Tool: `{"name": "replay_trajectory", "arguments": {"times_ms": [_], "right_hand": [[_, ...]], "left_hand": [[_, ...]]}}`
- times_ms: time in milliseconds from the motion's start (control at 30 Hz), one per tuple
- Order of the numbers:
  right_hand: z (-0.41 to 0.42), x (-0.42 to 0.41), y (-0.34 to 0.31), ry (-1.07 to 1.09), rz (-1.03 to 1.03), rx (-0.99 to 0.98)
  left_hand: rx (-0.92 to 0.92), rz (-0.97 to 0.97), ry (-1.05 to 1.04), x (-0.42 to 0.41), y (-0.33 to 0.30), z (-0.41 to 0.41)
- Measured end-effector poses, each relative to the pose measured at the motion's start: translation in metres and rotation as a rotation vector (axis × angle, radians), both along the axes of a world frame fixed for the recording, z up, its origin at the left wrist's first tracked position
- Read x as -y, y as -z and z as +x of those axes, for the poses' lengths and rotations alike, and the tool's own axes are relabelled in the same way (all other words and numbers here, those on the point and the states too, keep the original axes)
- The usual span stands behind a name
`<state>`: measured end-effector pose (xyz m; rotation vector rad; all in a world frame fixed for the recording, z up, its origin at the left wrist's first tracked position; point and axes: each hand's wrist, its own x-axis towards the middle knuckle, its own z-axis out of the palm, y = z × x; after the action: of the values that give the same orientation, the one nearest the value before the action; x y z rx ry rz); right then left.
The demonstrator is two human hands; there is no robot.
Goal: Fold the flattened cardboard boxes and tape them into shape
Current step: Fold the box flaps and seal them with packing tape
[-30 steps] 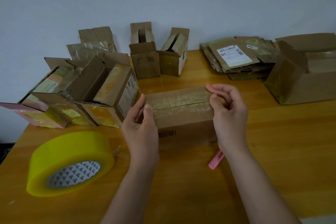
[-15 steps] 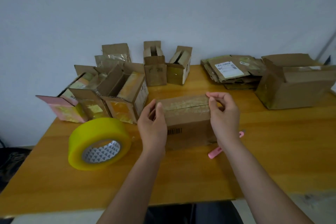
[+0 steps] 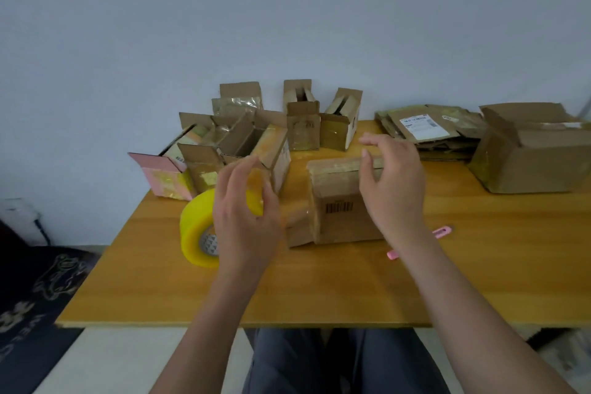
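Cardboard box (image 3: pixel 339 198) stands mid-table; both hands, left (image 3: pixel 244 211) and right (image 3: pixel 395 182), hover loose, holding nothing.

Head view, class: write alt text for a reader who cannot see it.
Two bare hands, left hand and right hand, hover open above a taped cardboard box on a wooden table. A yellow tape roll stands left; folded boxes line the back.

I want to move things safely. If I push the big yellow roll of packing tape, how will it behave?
The big yellow roll of packing tape appears to stand on its round edge on the wooden table, so it would probably roll away rather than slide. It looks thick and tightly wound, so likely stiff and rather heavy. The left hand hovers in front of it and could stop it.
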<state>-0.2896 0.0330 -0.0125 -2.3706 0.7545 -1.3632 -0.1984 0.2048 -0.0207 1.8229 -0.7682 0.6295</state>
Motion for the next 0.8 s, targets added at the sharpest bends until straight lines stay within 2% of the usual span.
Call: {"name": "replay_trajectory", "arguments": {"times_ms": [67,167,233,333,400,533,733,800], "right_hand": [[0.011,-0.029,0.002,-0.121,-0.060,0.034],[0.028,-0.073,0.018,-0.391,-0.041,0.024],[0.038,-0.096,0.031,-0.487,0.034,-0.080],[0.050,-0.114,0.049,-0.491,0.191,-0.282],[0.058,-0.116,0.059,-0.477,0.298,-0.369],[0.071,-0.112,0.079,-0.507,0.473,-0.419],[0.072,-0.104,0.074,-0.530,0.520,-0.287],[0.067,-0.101,0.064,-0.502,0.477,-0.244]], "left_hand": [[0.000,0.014,-0.092,-0.023,0.006,0.009],[-0.251,0.031,-0.168,-0.052,0.020,0.018],[-0.458,0.073,-0.182,-0.065,0.033,0.022],[-0.634,0.139,-0.131,-0.078,0.058,0.036],[-0.680,0.141,-0.073,-0.084,0.074,0.044],[-0.732,0.061,0.032,-0.086,0.085,0.047],[-0.778,-0.205,0.240,-0.078,0.072,0.042],[-0.763,-0.296,0.324,-0.074,0.061,0.037]]}}
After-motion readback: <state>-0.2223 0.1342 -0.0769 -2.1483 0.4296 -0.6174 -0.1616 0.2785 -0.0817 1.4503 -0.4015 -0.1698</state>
